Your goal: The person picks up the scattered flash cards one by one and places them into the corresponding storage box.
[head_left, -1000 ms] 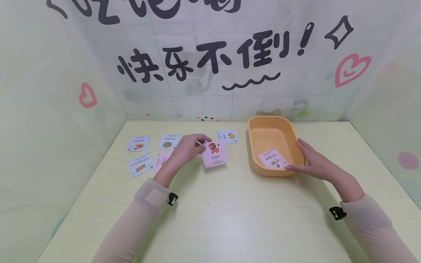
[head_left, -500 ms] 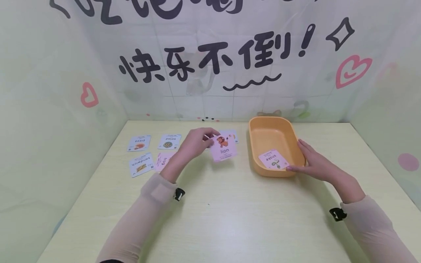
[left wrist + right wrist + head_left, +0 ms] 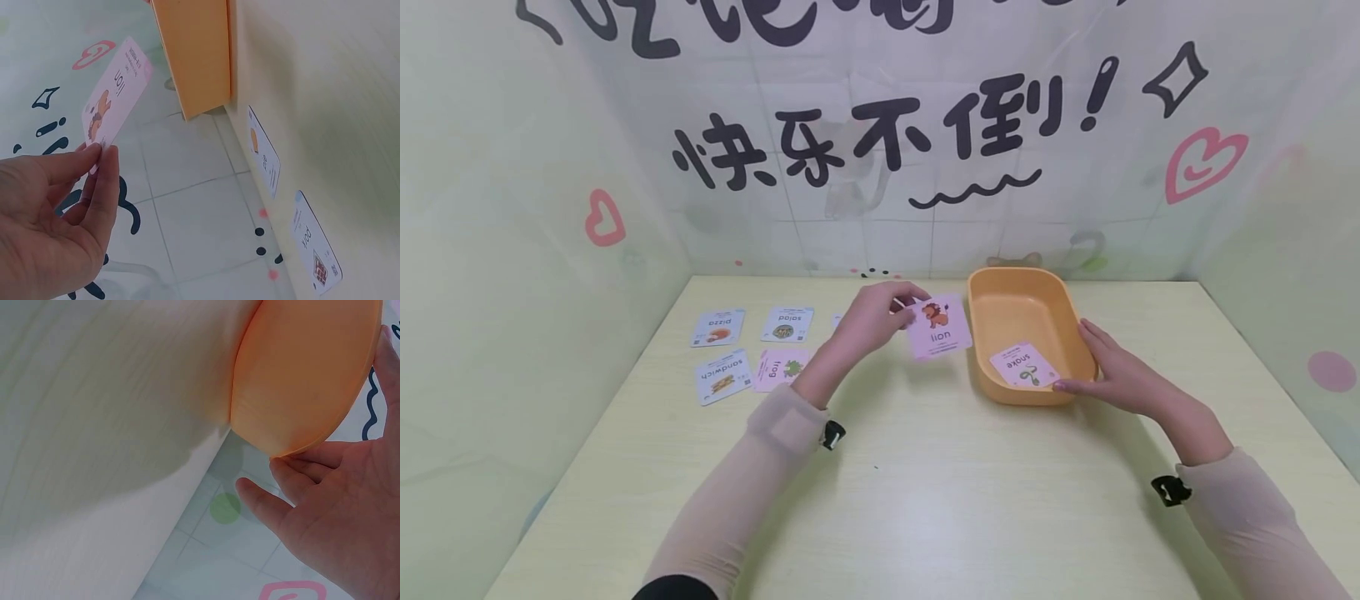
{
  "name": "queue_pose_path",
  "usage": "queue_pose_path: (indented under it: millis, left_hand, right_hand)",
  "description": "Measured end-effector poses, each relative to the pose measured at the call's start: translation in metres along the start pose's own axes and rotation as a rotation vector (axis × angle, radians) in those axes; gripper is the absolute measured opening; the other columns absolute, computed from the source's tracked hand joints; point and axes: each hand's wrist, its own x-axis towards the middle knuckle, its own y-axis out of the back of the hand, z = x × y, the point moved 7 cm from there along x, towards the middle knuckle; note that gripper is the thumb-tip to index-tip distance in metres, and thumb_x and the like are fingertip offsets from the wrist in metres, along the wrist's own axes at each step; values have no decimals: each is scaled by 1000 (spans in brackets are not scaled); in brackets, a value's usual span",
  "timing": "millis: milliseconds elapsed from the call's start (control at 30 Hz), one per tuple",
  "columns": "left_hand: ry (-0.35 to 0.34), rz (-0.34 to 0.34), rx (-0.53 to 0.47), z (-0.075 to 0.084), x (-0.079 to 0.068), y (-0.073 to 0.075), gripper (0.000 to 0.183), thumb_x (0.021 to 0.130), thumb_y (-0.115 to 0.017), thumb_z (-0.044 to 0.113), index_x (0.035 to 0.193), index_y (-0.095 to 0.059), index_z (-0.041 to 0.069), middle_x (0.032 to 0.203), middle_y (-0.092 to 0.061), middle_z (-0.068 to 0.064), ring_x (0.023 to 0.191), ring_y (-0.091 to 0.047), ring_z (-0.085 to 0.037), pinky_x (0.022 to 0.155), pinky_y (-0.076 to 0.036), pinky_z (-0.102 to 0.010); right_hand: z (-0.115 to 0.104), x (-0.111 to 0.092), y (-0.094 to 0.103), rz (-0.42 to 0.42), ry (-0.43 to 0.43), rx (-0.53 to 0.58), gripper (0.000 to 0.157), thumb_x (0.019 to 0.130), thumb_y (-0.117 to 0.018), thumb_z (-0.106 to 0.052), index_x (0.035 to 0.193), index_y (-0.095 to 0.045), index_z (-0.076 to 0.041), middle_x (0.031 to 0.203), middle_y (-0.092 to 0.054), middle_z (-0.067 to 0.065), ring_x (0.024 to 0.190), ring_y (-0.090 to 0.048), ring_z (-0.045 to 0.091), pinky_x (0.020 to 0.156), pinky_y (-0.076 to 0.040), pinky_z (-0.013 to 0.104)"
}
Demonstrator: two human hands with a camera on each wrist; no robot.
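My left hand (image 3: 874,317) pinches a pink lion flashcard (image 3: 940,325) by its edge between thumb and fingers, above the table just left of the orange plastic box (image 3: 1018,312). In the left wrist view the lion card stands tilted, its picture showing. My right hand (image 3: 1123,379) holds the box at its near right corner, thumb on the near rim and fingers along the right side. A pink snake flashcard (image 3: 1025,365) lies inside the box at the near end. The right wrist view shows fingertips (image 3: 280,464) against the box's rim.
On the table's left lie pizza (image 3: 717,327), salad (image 3: 787,324), sandwich (image 3: 723,377) and frog (image 3: 781,370) flashcards. Pie (image 3: 264,153) and pork (image 3: 315,244) cards show in the left wrist view; in the head view my left hand and the lion card mostly cover them. A printed curtain (image 3: 865,225) hangs behind.
My left hand has carried the lion card rightward, close to the box's left side. The frog card is now more fully uncovered. My right hand and the box have stayed in place.
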Motion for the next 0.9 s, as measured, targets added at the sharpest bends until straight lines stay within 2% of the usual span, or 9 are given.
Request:
queue_pose_path:
  millis: [400,700,900]
  left_hand:
    - [-34,-13,-1,25,15,-19,30,96,-62,6,124,-68,15,116,-69,-5,99,-66,-19,77,-57,-25]
    - [-72,-46,-25,43,24,-51,32,96,-59,1,125,-66,13,115,-69,-5,97,-65,-17,75,-56,-18]
    - [-69,-82,-17,51,28,-72,32,97,-59,3,126,-66,14,114,-69,-4,98,-64,-15,74,-54,-16]
  right_hand:
    - [0,0,1,-11,-10,-9,118,85,-72,-55,156,-1,6,163,-2,33,146,-13,56,113,-23,73]
    - [0,0,-1,4,15,-3,116,85,-72,-53,156,-4,8,163,-4,33,147,-13,55,115,-22,71]
    - [-2,0,-1,10,22,-1,115,85,-73,-52,155,-5,9,162,-4,33,147,-14,56,116,-21,70]
